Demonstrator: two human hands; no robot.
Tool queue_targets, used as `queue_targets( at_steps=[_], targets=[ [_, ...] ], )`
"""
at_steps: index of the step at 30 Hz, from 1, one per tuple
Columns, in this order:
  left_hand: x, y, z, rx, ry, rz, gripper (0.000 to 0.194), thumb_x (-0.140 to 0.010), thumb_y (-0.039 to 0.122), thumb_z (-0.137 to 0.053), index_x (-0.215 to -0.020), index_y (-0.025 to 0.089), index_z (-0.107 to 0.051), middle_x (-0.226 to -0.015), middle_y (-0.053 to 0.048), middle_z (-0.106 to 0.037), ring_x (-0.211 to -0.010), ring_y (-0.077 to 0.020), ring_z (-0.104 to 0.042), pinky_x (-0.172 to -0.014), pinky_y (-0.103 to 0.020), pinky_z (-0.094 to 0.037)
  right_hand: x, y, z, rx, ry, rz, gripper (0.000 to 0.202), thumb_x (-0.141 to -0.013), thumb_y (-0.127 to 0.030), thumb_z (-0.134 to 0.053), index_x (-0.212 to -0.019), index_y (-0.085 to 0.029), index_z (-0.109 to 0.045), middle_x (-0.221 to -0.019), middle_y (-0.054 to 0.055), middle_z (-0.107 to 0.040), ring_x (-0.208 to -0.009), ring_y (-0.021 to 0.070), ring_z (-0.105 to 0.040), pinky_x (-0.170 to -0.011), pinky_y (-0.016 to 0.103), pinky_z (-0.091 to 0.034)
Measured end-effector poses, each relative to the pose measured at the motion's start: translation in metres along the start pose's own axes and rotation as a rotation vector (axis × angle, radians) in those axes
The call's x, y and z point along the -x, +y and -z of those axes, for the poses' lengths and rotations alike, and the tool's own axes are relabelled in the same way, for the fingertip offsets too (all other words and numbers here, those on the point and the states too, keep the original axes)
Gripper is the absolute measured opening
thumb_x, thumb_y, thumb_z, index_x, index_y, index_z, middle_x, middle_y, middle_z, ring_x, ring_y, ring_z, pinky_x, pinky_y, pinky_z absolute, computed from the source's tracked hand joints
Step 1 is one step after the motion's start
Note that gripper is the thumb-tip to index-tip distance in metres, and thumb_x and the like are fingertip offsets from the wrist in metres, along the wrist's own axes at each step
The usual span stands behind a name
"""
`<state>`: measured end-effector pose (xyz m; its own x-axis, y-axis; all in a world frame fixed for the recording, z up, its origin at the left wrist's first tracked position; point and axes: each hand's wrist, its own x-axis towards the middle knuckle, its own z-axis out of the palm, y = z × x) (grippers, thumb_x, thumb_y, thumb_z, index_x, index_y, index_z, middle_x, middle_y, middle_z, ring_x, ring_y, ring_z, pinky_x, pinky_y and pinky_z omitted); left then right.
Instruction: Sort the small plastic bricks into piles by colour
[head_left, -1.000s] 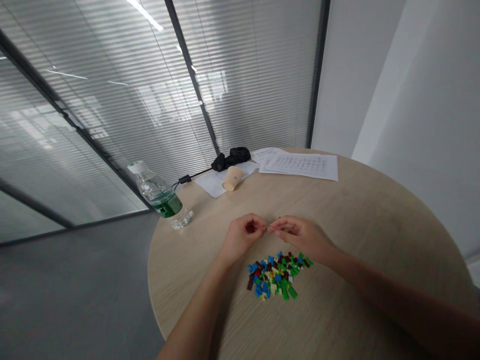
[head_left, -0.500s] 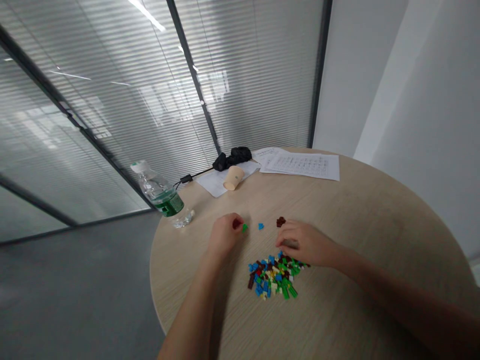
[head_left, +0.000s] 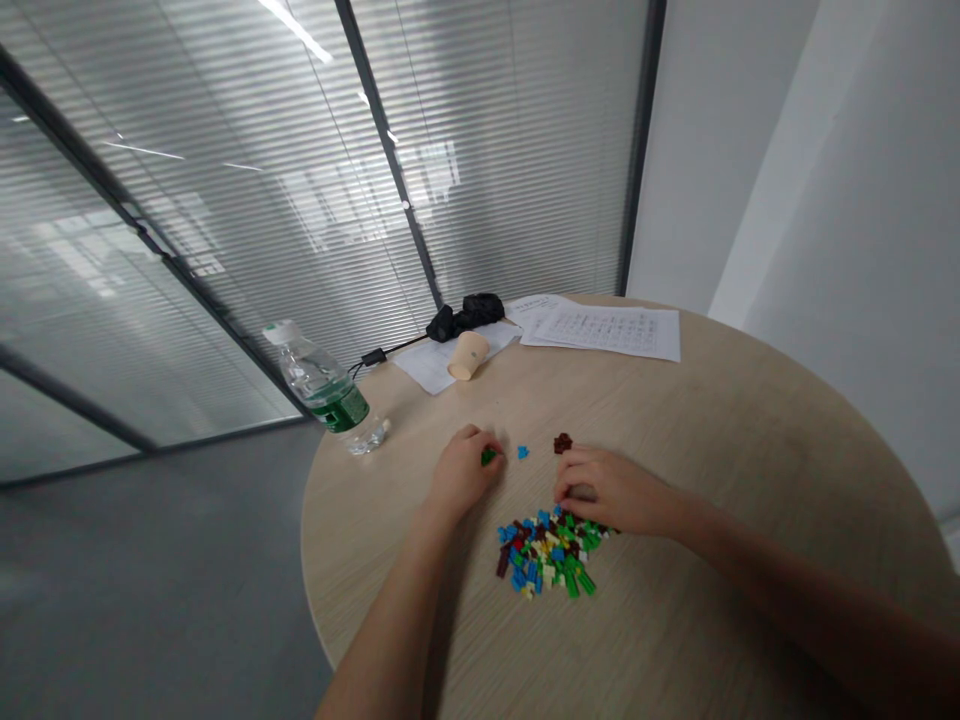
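Note:
My left hand (head_left: 463,468) rests on the table with its fingers curled around a green toy brick (head_left: 487,456). Just past its fingertips lies a small blue piece (head_left: 523,452). My right hand (head_left: 604,487) is bent over the upper edge of a mixed heap of small toy bricks (head_left: 546,552), coloured blue, green, brown, yellow and cream. Its thumb and fingertips come together at the heap, and what they grip is too small to make out. A little cluster of dark brown bricks (head_left: 562,443) sits just beyond the right hand's knuckles.
On the round wooden table (head_left: 750,440) a clear bottle with a green label (head_left: 341,405) stands at the left edge. A paper cup (head_left: 468,356), a black bundle (head_left: 480,312) with a cord, and printed sheets (head_left: 607,330) lie at the back.
My left hand has shifted slightly right, and its fingers now reach over the green brick, which was beside the fingertips before. My right hand has barely moved.

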<state>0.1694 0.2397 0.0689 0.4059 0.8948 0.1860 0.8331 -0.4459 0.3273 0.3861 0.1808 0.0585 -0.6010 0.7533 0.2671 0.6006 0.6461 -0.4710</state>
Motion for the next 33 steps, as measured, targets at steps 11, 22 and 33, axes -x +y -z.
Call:
queue_targets(
  at_steps=[11,22,33],
  targets=[
    [0.002,0.005,0.002,0.026,0.039,0.003,0.015,-0.078,0.027,-0.052,-0.083,0.019,-0.063,-0.09,-0.004,-0.057,-0.075,-0.0146,-0.055,-0.068,-0.026,-0.042,-0.001,-0.001,0.0,-0.001,0.06,-0.087,0.009,-0.079,-0.016,-0.055,-0.073,-0.016,-0.062,-0.078,0.003,-0.062,-0.076,0.0144,-0.054,-0.07,0.025,-0.04],
    [0.003,0.016,0.0,0.129,-0.005,-0.244,0.011,-0.078,0.021,-0.052,-0.078,0.018,-0.063,-0.084,-0.003,-0.06,-0.084,-0.0162,-0.054,-0.074,-0.027,-0.042,0.0,0.0,0.0,-0.04,0.0,0.006,0.011,-0.077,-0.017,-0.059,-0.08,-0.018,-0.07,-0.083,0.004,-0.063,-0.081,0.015,-0.056,-0.076,0.027,-0.042],
    [0.004,0.018,0.002,0.143,-0.031,-0.259,0.013,-0.079,0.02,-0.05,-0.08,0.019,-0.063,-0.082,-0.003,-0.061,-0.084,-0.0159,-0.053,-0.077,-0.027,-0.041,-0.001,-0.003,0.003,-0.045,-0.027,0.011,0.012,-0.079,-0.019,-0.059,-0.085,-0.017,-0.07,-0.086,0.006,-0.062,-0.082,0.0158,-0.056,-0.077,0.028,-0.043]
  ],
)
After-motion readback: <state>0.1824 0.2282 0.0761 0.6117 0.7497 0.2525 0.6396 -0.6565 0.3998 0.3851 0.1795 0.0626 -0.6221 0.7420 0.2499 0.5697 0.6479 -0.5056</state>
